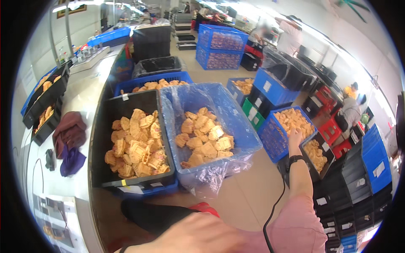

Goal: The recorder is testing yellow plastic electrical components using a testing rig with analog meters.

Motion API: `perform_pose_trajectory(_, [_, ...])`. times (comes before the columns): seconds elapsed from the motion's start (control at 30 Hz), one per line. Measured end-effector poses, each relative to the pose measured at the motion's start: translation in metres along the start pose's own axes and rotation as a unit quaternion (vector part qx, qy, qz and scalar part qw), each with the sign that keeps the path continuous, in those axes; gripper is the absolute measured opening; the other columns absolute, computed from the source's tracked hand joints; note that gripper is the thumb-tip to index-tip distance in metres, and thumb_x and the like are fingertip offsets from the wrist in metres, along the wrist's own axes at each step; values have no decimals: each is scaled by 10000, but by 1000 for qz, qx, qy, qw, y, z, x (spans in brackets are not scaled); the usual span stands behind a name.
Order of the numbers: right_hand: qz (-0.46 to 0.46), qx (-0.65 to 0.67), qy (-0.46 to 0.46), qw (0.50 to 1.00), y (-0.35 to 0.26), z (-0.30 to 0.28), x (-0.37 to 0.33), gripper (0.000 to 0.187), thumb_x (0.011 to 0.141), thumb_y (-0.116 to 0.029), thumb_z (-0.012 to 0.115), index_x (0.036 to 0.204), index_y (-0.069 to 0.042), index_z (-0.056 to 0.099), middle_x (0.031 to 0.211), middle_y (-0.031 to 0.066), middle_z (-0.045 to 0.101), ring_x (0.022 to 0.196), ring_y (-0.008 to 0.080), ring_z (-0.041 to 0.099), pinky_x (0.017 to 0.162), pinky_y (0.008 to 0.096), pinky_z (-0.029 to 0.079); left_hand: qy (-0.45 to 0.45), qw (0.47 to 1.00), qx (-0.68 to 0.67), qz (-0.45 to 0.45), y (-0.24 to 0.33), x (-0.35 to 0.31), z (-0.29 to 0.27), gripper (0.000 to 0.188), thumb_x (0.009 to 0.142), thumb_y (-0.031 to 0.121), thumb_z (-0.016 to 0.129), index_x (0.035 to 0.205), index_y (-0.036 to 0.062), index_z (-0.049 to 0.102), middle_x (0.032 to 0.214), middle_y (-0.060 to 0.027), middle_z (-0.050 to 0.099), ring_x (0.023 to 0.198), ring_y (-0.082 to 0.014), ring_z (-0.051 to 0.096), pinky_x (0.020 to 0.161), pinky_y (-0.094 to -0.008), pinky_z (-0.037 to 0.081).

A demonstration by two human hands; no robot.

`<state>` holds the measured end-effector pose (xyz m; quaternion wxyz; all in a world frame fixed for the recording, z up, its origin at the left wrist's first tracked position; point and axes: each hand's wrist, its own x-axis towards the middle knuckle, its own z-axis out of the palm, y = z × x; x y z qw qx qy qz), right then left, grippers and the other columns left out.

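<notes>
My right arm stretches out to the right, a black band round its wrist. My right hand [295,136] is at the near edge of a blue crate [270,141] heaped with tan moulded plastic parts [292,119]; its fingers are mostly hidden, so their grip does not show. Low in front of my body is my left hand [200,232], smeared by motion. Ahead of me, a black crate [99,145] holds a pile of tan plastic parts [139,145]. Beside it stands a blue crate with a clear plastic liner [242,126], holding similar tan parts [206,137].
A white workbench [90,84] runs along the left, with dark red and purple cloths [69,135] on it. Stacked black crates [350,198] rise at the right. A black cable [274,206] hangs by my right arm. Other people [291,36] are in the background.
</notes>
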<state>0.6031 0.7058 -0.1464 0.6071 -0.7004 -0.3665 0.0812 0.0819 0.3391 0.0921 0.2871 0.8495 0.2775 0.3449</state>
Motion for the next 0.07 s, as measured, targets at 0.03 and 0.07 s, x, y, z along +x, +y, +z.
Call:
perform_pose_trajectory(0.03, [-17,-4,-41,999,-23,11,-10,459,955,-265,648,1287,15,500,1049,171,648,684,190,676,642,319,560,-28,999,-37,23,5,0,1,285,798,102,687,1083,88,679,1040,-109,656,1000,-299,587,833,-410,466])
perform_pose_trajectory(0.07, [-29,2,-58,998,-46,23,-20,459,955,-265,648,1287,15,500,1049,171,648,684,190,676,642,319,560,-19,999,-31,20,8,-2,-2,285,798,102,687,1083,88,679,1040,-109,656,1000,-299,587,833,-410,466])
